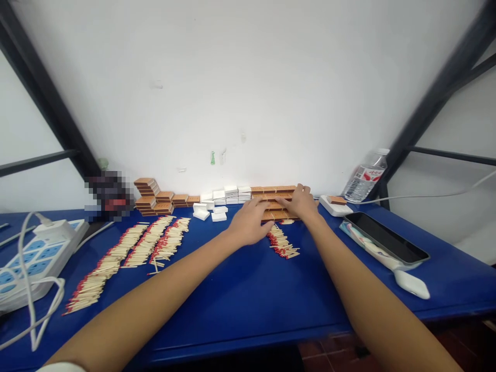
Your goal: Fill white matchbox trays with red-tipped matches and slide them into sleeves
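Observation:
A stack of brown matchbox sleeves [274, 190] stands in rows against the wall. My left hand [251, 219] lies against its front left side, fingers stretched out and thumb apart. At the right end my right hand [304, 202] touches the stack, fingertips by its top corner and thumb reaching across the front. Both hands hide parts of the stack. In front of it lies a small pile of red-tipped matches [282, 243]. Just left of the stack are white matchbox trays [231, 195], some piled up, others loose.
More brown matchboxes [155, 199] are stacked farther left. Long rows of matches [112, 261] cover the left of the blue table [248, 305]. A power strip [42, 258] with cables sits far left. Rightward are a phone [387, 237], a bottle [366, 178] and a white adapter [336, 207].

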Demonstrator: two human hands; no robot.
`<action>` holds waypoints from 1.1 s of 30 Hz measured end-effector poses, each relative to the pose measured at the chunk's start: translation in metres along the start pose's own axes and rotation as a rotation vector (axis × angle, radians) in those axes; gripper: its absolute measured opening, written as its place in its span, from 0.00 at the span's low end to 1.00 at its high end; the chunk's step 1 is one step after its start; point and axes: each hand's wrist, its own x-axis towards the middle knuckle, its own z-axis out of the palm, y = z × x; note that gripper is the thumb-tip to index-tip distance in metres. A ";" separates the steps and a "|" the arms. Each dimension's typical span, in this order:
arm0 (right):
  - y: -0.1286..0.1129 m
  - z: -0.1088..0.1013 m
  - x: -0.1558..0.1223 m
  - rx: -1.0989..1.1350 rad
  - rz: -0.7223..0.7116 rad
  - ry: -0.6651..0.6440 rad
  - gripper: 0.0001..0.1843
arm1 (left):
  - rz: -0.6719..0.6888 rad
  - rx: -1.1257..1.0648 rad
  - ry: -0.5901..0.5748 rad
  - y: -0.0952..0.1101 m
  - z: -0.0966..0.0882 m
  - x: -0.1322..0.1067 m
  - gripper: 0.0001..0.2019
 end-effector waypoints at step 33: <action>-0.049 -0.006 -0.038 0.128 -0.462 0.331 0.13 | -0.055 0.379 -0.048 -0.116 -0.075 -0.035 0.16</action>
